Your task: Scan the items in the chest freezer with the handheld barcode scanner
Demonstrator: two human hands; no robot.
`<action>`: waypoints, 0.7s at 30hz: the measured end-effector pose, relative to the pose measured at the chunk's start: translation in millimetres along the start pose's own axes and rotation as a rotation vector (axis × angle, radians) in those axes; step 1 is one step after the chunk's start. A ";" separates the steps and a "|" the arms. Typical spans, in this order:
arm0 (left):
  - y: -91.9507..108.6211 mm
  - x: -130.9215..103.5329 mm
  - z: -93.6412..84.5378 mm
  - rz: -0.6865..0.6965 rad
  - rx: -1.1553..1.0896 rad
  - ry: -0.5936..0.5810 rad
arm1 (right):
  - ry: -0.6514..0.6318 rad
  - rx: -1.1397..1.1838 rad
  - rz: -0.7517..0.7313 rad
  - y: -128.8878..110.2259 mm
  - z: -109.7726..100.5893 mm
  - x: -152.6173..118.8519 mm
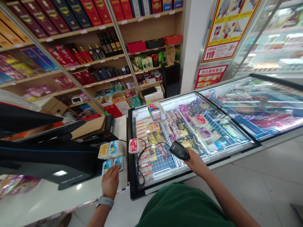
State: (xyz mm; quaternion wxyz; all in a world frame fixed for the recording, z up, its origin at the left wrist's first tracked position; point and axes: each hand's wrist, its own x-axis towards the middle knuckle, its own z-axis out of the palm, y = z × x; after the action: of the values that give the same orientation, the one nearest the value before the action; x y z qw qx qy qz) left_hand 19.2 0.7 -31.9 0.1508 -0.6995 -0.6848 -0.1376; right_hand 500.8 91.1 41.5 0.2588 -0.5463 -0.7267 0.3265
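My right hand (193,160) is wrapped around the handle of a black barcode scanner (179,150), held above the glass top of a chest freezer. A black cord (151,145) trails left from the scanner across the glass. My left hand (110,180), with a grey watch on its wrist, reaches over the counter. Its fingers are stretched out and touch a blue-labelled plastic pack (118,162). Just behind stand a yellow-labelled pack (103,151) and another blue-labelled pack (114,147). On the freezer's left end sits a red-labelled pack (134,145), apart from both hands.
Wire baskets of packaged food lie inside the chest freezer (163,165). A black monitor (47,160) stands on the white counter (71,201) at left, near an open cardboard box (91,128). Shelves (113,60) of boxes and bottles line the back. A colourful item (151,108) rests on the glass.
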 end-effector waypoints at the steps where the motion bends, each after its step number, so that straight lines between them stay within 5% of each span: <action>1: -0.4 -0.8 1.2 -0.001 0.000 -0.008 | 0.000 0.000 0.002 -0.4 -0.4 -0.1; 21: 26.4 6.1 -4.1 -0.026 -0.009 0.019 | 0.034 0.028 0.020 -4.2 -4.0 -1.9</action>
State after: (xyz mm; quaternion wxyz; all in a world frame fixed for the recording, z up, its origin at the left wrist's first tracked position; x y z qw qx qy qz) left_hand 45.8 4.3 -26.3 0.1524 -0.6900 -0.6917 -0.1492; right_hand 501.7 89.2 47.3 0.2754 -0.5553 -0.7119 0.3301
